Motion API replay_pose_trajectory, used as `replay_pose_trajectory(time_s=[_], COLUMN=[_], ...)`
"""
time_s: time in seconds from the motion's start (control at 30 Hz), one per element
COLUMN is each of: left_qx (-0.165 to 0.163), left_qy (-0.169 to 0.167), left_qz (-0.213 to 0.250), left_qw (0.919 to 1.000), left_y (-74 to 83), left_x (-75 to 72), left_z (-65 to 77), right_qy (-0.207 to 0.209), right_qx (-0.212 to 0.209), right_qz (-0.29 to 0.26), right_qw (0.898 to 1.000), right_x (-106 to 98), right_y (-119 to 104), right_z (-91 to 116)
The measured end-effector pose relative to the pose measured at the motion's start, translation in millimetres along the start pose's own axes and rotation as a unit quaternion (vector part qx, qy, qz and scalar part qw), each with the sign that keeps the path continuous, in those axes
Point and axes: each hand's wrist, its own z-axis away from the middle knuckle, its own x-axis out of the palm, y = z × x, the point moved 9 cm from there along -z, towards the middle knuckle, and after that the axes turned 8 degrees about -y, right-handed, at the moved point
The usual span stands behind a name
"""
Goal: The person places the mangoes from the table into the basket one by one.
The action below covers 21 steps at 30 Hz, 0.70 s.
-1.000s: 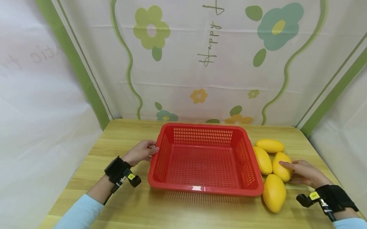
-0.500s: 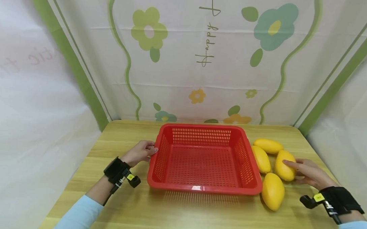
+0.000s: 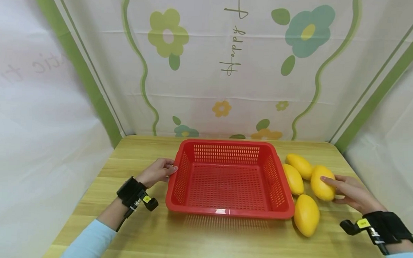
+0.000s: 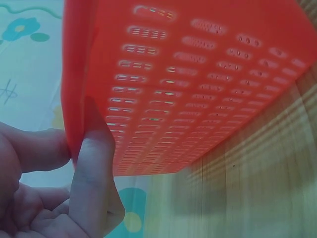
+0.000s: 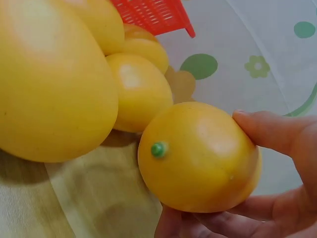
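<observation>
My left hand [image 3: 157,172] pinches the left rim of a red plastic basket [image 3: 229,212]. In the left wrist view, its thumb and fingers close on either side of the rim of the slotted basket [image 4: 148,99]. My right hand [image 3: 354,193] grips a yellow mango [image 3: 322,184] to the right of the basket. Seen from the right wrist, the thumb lies on one side of this mango [image 5: 198,163] and the fingers curl beneath it, with its green stem end showing. Three more mangoes lie close by: one far [image 3: 298,165], one beside the basket wall [image 3: 293,180], one nearer [image 3: 306,216].
The wooden table [image 3: 202,246] carries everything, and nothing lies inside the basket. A flower-printed white cloth [image 3: 194,75] stands behind the table, with white cloth sides to left and right. Each wrist wears a black strap with a small camera.
My right hand and its mango have shifted a little right and away, off the neighbouring mangoes. The far mango has turned to a slant. My left hand and the basket look still.
</observation>
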Motion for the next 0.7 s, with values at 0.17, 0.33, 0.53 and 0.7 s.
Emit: replay_pose_trajectory(time_s=[0.17, 0.33, 0.53, 0.7], left_qx=[-0.002, -0.005, -0.008, -0.011], left_qy=[0.004, 0.006, 0.007, 0.007], left_qz=[-0.002, -0.002, 0.002, 0.003], left_qw=[1.0000, 1.0000, 0.9999, 0.9999], left_y=[0.8, 0.4, 0.7, 1.2], left_x=[-0.5, -0.9, -0.5, -0.3], left_z=[0.6, 1.4, 1.0, 1.2], right_qy=[-0.007, 0.009, 0.009, 0.001], right_qx=[-0.008, -0.020, -0.029, -0.042], right_qz=[0.000, -0.002, -0.002, 0.006], right_qw=[1.000, 1.000, 1.000, 0.999], right_x=[2.0, 5.9, 11.1, 15.3], right_y=[-9.5, -19.7, -27.3, -38.8], right_z=[3.2, 6.0, 7.1, 9.6])
